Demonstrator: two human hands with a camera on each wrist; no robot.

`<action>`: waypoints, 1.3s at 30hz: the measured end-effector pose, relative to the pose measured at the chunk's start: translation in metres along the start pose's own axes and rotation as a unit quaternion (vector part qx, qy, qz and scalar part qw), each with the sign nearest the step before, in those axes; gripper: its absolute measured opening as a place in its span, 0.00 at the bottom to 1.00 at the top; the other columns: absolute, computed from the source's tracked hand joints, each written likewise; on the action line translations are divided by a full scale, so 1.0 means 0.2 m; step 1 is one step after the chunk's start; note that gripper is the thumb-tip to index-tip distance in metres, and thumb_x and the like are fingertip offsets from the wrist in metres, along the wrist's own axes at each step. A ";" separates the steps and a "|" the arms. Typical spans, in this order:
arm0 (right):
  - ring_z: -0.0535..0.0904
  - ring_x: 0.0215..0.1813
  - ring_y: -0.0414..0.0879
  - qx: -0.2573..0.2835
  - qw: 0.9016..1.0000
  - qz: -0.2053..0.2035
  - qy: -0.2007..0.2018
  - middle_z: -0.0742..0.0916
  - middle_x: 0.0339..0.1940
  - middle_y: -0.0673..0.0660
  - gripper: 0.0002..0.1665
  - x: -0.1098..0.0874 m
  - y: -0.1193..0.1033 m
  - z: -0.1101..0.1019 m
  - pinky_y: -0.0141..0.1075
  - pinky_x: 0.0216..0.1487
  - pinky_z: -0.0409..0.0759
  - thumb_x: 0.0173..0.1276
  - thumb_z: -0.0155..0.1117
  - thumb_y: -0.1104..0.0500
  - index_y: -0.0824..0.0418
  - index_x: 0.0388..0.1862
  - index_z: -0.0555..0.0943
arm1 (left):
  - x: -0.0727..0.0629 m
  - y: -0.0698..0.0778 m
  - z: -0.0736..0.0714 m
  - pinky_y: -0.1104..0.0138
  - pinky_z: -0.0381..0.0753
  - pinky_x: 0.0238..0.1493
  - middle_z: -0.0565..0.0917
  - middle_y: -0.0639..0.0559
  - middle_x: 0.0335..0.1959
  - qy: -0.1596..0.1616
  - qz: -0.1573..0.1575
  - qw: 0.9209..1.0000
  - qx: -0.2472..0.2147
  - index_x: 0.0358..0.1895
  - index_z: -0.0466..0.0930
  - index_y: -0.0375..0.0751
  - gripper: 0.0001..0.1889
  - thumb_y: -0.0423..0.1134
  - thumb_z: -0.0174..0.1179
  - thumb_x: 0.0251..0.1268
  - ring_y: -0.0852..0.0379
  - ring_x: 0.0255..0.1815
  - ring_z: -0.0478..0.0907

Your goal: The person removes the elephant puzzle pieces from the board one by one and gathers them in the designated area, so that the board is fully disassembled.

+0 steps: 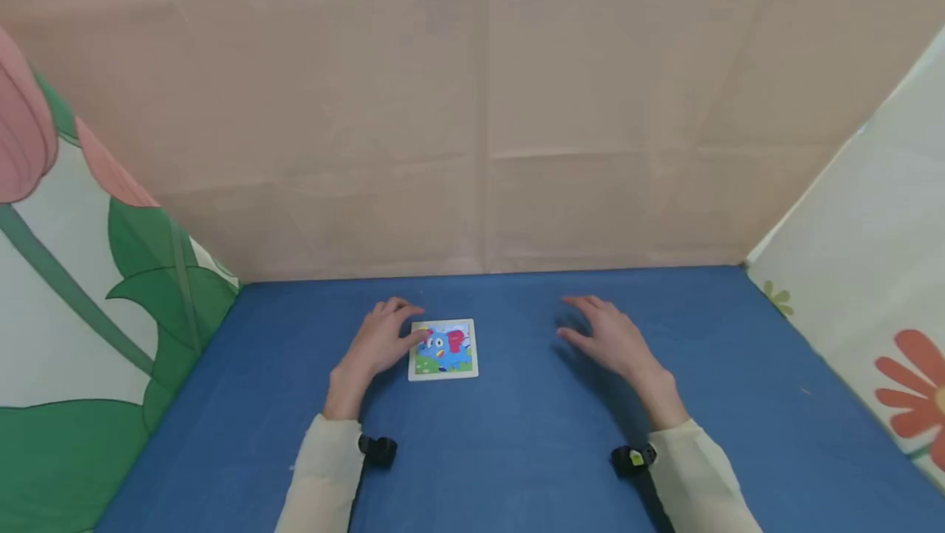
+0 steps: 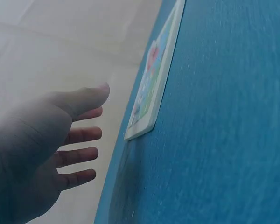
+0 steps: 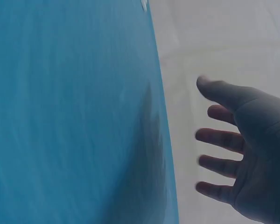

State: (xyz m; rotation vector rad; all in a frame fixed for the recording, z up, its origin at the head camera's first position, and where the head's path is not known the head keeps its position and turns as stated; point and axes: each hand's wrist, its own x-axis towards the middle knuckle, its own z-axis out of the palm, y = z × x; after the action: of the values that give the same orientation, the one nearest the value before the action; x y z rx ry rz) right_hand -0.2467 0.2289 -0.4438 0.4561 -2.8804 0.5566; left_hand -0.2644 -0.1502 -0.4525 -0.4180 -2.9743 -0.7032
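Note:
A square picture puzzle board (image 1: 443, 350) with a pale frame lies flat on the blue table, showing a blue cartoon elephant with a pink ear. Close to its left side is my left hand (image 1: 378, 339), fingers spread and nothing held; its thumb overlaps the board's left edge in the head view. In the left wrist view that hand (image 2: 46, 135) stays apart from the board (image 2: 154, 74), above the cloth. My right hand (image 1: 614, 341) hovers to the right of the board, fingers apart and holding nothing. The right wrist view shows this hand (image 3: 242, 144) over its shadow.
The blue tabletop (image 1: 517, 451) meets a creased beige backdrop (image 1: 480, 107) at the back. Printed panels stand at both sides, with green leaves (image 1: 74, 451) at the left and a red flower (image 1: 915, 389) at the right. Each wrist carries a small black camera (image 1: 380, 452).

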 end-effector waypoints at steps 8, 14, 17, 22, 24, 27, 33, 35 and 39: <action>0.77 0.62 0.62 0.041 0.999 -0.009 -0.012 0.82 0.61 0.62 0.27 0.03 -0.13 0.05 0.60 0.57 0.74 0.69 0.66 0.51 0.59 0.64 0.78 | 0.01 0.04 0.02 0.49 0.70 0.60 0.77 0.48 0.57 -0.013 -0.006 1.000 -0.010 0.60 0.81 0.49 0.20 0.50 0.63 0.68 0.48 0.58 0.70; 0.79 0.60 0.58 0.053 0.998 -0.025 -0.029 0.83 0.59 0.60 0.26 0.08 -0.19 0.08 0.56 0.56 0.76 0.69 0.66 0.50 0.58 0.63 0.79 | 0.02 0.06 0.05 0.52 0.72 0.58 0.78 0.50 0.55 -0.029 -0.008 1.000 -0.005 0.59 0.82 0.49 0.20 0.51 0.63 0.68 0.50 0.55 0.71; 0.79 0.61 0.57 0.061 0.997 -0.028 -0.038 0.84 0.59 0.59 0.26 0.11 -0.23 0.09 0.55 0.57 0.76 0.69 0.67 0.50 0.58 0.62 0.80 | 0.02 0.07 0.05 0.53 0.73 0.56 0.78 0.49 0.54 -0.030 -0.003 1.000 -0.002 0.58 0.83 0.49 0.20 0.51 0.64 0.67 0.51 0.53 0.71; 0.79 0.60 0.54 0.070 0.995 -0.040 -0.057 0.84 0.58 0.57 0.26 0.16 -0.29 0.11 0.54 0.58 0.76 0.67 0.68 0.50 0.57 0.61 0.80 | 0.02 0.08 0.07 0.55 0.73 0.54 0.79 0.49 0.53 -0.038 0.000 0.999 0.003 0.58 0.83 0.48 0.20 0.51 0.66 0.65 0.52 0.51 0.71; 0.79 0.60 0.53 0.069 0.994 -0.045 -0.065 0.84 0.58 0.56 0.25 0.19 -0.31 0.13 0.53 0.58 0.76 0.67 0.68 0.50 0.57 0.61 0.81 | 0.02 0.09 0.08 0.56 0.73 0.53 0.79 0.50 0.52 -0.044 0.000 0.999 0.004 0.58 0.83 0.48 0.21 0.51 0.66 0.65 0.52 0.51 0.71; 0.80 0.59 0.52 0.071 0.993 -0.051 -0.076 0.84 0.57 0.56 0.25 0.21 -0.35 0.15 0.52 0.58 0.77 0.66 0.69 0.50 0.57 0.60 0.81 | 0.02 0.10 0.08 0.56 0.73 0.54 0.79 0.50 0.52 -0.047 0.001 0.999 0.004 0.58 0.83 0.48 0.21 0.51 0.66 0.65 0.52 0.50 0.71; 0.81 0.57 0.50 0.076 0.991 -0.063 -0.093 0.85 0.55 0.55 0.25 0.25 -0.41 0.18 0.51 0.56 0.78 0.66 0.70 0.50 0.56 0.60 0.81 | 0.02 0.11 0.08 0.54 0.73 0.55 0.79 0.50 0.52 -0.054 0.000 0.998 0.013 0.58 0.83 0.49 0.21 0.52 0.65 0.65 0.51 0.51 0.71; 0.80 0.57 0.50 0.081 0.990 -0.065 -0.099 0.84 0.55 0.54 0.25 0.26 -0.42 0.19 0.50 0.56 0.78 0.66 0.69 0.50 0.56 0.60 0.81 | 0.02 0.11 0.08 0.54 0.72 0.56 0.78 0.50 0.53 -0.059 -0.001 0.998 0.016 0.58 0.83 0.49 0.21 0.53 0.66 0.65 0.51 0.51 0.71; 0.80 0.57 0.50 0.092 0.987 -0.076 -0.107 0.85 0.55 0.55 0.25 0.28 -0.44 0.22 0.50 0.57 0.78 0.66 0.70 0.51 0.57 0.60 0.81 | 0.02 0.11 0.08 0.54 0.72 0.57 0.78 0.50 0.53 -0.067 -0.007 0.998 0.018 0.59 0.83 0.49 0.23 0.53 0.67 0.63 0.51 0.52 0.71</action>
State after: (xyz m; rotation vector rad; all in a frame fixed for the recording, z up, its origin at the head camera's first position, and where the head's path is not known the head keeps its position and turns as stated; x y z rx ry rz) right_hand -0.2763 0.1188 -0.4427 0.8025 -2.9694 0.7969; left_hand -0.2612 -0.1224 -0.4566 -0.4614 -3.1122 -0.6473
